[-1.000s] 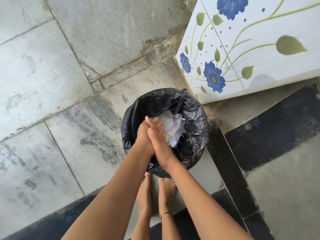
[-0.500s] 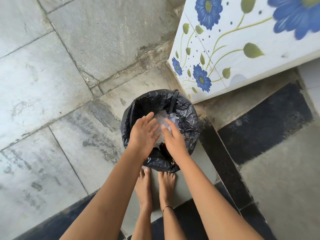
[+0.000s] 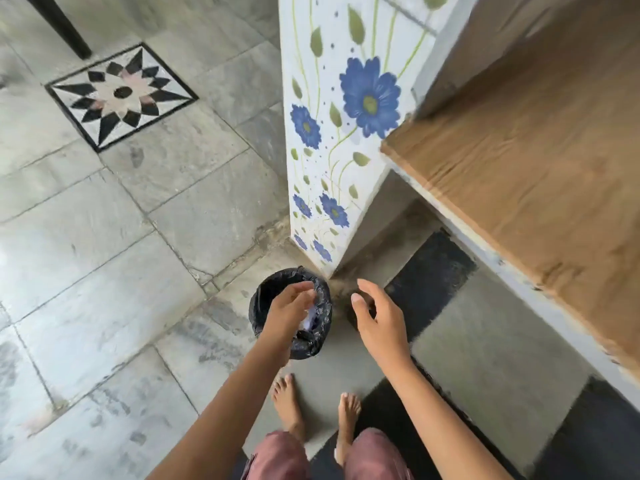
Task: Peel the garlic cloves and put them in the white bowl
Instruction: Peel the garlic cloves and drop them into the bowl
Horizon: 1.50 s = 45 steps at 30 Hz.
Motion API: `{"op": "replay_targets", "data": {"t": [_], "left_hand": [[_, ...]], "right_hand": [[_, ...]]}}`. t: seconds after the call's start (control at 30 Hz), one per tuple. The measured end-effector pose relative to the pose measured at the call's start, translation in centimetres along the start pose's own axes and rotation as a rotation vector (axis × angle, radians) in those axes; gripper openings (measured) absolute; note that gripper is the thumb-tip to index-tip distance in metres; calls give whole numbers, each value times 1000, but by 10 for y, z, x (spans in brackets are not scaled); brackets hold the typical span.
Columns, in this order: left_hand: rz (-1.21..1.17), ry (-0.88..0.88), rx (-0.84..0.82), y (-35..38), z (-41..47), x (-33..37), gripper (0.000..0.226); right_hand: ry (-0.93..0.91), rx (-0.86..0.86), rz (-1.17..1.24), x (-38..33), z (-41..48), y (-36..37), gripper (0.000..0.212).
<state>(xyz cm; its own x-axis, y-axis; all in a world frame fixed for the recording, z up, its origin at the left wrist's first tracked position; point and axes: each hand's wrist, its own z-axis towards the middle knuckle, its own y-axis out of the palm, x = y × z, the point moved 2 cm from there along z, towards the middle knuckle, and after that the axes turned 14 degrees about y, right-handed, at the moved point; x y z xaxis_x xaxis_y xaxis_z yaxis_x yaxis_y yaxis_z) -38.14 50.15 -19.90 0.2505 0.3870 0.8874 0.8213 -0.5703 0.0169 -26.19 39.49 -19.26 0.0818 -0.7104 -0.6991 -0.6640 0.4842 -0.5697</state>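
shorts (image 3: 277, 455): pinkish-red, right at the bottom edge, closest thing to the camera
bare feet (image 3: 287, 400): both flat on a plain grey floor tile, toes pointing at the bin, the left one a bit further forward
left grip (image 3: 289, 311): hovers right over the mouth of the bin, palm down, fingers spread loose and kinda motion-blurred, nothing in it as far as I can see, so it's an open hand
right grip (image 3: 379, 320): off to the right of the bin, clear of it and above the floor, fingers loosely curled and relaxed, thumb sticking out toward the bin, holding nothing either
bin (image 3: 258, 306): small round one lined with a crinkly black bag, sits on the floor just in front of the feet, tucked near the foot of the pillar
white scraps (image 3: 308, 322): a bit of papery white stuff inside the bin, mostly hidden under the left grip
garlic cloves and white bowl: honestly can't tell where they are from this view
dark tiles (image 3: 429, 271): black patches in the floor to the right of the bin
grey floor (image 3: 104, 271): big worn stone slabs spreading out to the left
pillar (image 3: 332, 133): white with painted blue flowers and green leaves, rises just behind the bin
wooden tabletop (image 3: 536, 185): brown woodgrain slab on the right, sticking out from beside the pillar
star tile (image 3: 121, 93): black and white star inlay, far left
furniture leg (image 3: 59, 26): dark, at the top-left corner
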Motion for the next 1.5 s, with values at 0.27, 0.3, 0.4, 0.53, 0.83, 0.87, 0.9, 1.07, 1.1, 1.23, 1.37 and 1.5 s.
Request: {"op": "replay_targets", "data": {"t": [0.27, 0.3, 0.4, 0.53, 0.83, 0.87, 0.9, 1.07, 1.1, 1.23, 1.37, 1.5], "left_hand": [[155, 465, -283, 125, -145, 119, 25], [170, 504, -313, 143, -156, 124, 25], [226, 636, -404, 217, -192, 132, 23], [309, 705, -521, 301, -222, 125, 24], [845, 1031, -524, 433, -234, 102, 28], [913, 1053, -540, 442, -231, 101, 29], [979, 1058, -555, 450, -227, 101, 30], [1142, 1100, -589, 467, -209, 99, 24], [1150, 1109, -600, 467, -206, 100, 23], [985, 1112, -590, 471, -198, 120, 14], [756, 1226, -560, 505, -200, 166, 14], [1142, 1198, -670, 566, -185, 177, 19]], "right_hand": [[-335, 427, 25, 12, -140, -193, 43], [-359, 477, 16, 22, -148, -209, 42], [-356, 626, 21, 68, -178, -272, 42], [-279, 778, -23, 132, -202, -340, 44], [-20, 878, -319, 227, -206, -437, 52], [36, 860, -363, 232, -201, -441, 57], [94, 834, -395, 237, -196, -444, 64], [261, 686, -514, 258, -188, -440, 97], [277, 682, -527, 258, -189, -440, 103], [287, 705, -525, 258, -189, -438, 111], [259, 748, -467, 260, -186, -436, 101], [279, 775, -483, 260, -186, -437, 87]]}}
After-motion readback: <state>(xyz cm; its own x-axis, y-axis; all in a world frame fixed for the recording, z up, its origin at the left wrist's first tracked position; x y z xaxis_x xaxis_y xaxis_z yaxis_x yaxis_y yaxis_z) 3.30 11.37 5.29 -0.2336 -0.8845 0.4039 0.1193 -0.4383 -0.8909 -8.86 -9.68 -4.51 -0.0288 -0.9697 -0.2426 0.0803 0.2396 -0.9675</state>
